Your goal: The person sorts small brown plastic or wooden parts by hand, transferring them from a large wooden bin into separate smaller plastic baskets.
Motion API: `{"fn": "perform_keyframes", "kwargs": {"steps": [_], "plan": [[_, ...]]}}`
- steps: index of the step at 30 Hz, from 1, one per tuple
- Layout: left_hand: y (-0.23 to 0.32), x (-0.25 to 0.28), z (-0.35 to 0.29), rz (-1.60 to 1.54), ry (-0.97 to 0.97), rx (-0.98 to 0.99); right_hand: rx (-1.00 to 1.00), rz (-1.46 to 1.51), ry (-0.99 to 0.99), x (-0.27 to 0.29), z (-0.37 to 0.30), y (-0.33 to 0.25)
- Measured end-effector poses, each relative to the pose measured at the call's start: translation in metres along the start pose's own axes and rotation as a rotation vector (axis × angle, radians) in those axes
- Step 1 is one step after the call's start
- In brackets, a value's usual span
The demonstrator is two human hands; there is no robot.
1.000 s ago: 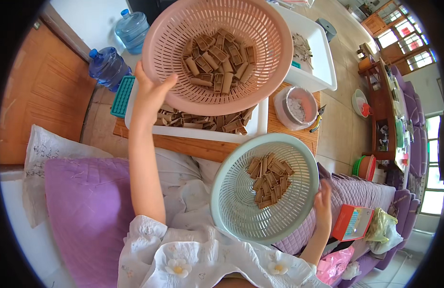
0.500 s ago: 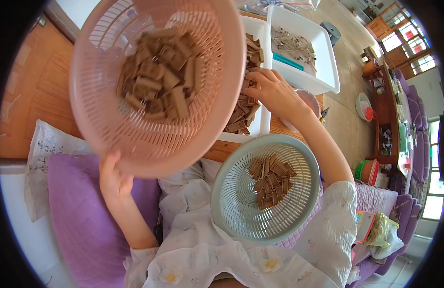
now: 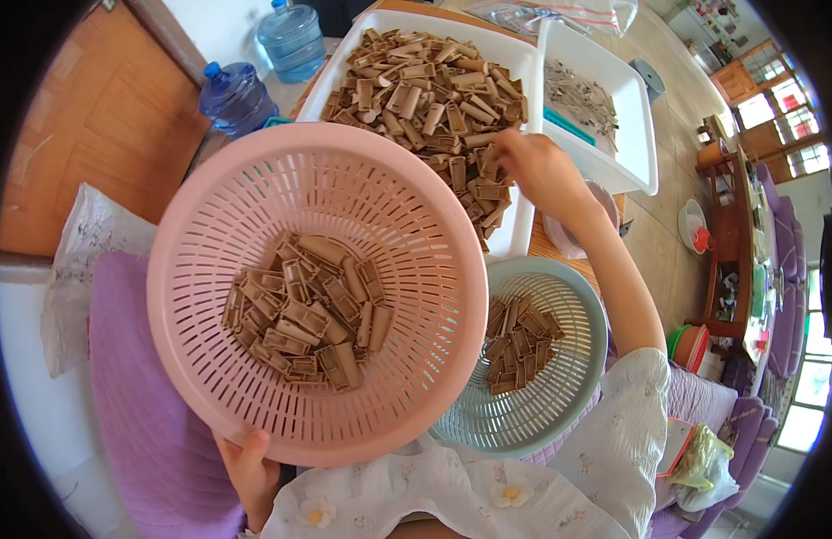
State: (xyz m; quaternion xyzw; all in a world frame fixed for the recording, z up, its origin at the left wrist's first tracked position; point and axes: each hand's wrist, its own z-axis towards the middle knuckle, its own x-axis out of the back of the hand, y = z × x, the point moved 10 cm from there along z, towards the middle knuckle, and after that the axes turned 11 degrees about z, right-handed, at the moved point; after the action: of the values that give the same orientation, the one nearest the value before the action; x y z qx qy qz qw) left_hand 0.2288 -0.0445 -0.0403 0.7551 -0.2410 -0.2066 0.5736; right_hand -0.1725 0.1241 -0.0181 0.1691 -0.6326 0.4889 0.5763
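My left hand (image 3: 248, 463) grips the near rim of a round pink plastic basket (image 3: 416, 193) with slotted sides. A heap of small brown hollow plastic parts (image 3: 313, 314) lies in its bottom. At the far right of a white tub (image 3: 521, 211), piled with the same kind of brown parts (image 3: 434, 90), my right hand (image 3: 533, 166) has its fingers bent down at the pile; whether they pinch a part is hidden. A grey-green slotted basket (image 3: 560, 422) with a smaller heap of similar parts (image 3: 521, 346) rests on my lap, partly covered by the pink basket.
Beyond my right hand stands a second white tub (image 3: 645, 153) with thin pale scraps and a teal strip (image 3: 569, 127). Two blue water jugs (image 3: 290, 40) stand at the far left. A purple cushion (image 3: 155, 377) lies by my left arm, and a pinkish bowl (image 3: 569, 235) sits under my right forearm.
The pink basket has come nearer and lower, uncovering the white tub's pile and the jugs. It now overlaps the grey-green basket. My right hand stays at the tub's right side.
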Motion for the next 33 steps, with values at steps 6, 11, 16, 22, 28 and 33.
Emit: {"fn": "perform_keyframes", "kwargs": {"steps": [6,11,16,22,28,33], "plan": [[-0.014,0.007,-0.006,-0.013,0.099,0.03,-0.16,0.883,0.304,0.039,-0.013,-0.042],[-0.014,0.012,-0.007,0.0,0.136,0.054,-0.081,1.266,-0.237,0.012,-0.015,-0.127],[0.007,0.004,0.0,-0.111,0.069,-0.018,-0.094,0.877,0.395,0.068,0.024,-0.028],[0.062,0.014,0.016,-0.095,0.222,-0.36,-0.366,-0.022,0.167,0.001,0.021,0.032],[0.095,0.059,0.039,0.007,0.398,-0.531,-0.385,-0.083,0.065,-0.017,0.023,0.023],[0.105,0.084,0.059,-0.031,0.434,-0.488,-0.04,0.111,0.355,0.013,0.028,0.01]]}}
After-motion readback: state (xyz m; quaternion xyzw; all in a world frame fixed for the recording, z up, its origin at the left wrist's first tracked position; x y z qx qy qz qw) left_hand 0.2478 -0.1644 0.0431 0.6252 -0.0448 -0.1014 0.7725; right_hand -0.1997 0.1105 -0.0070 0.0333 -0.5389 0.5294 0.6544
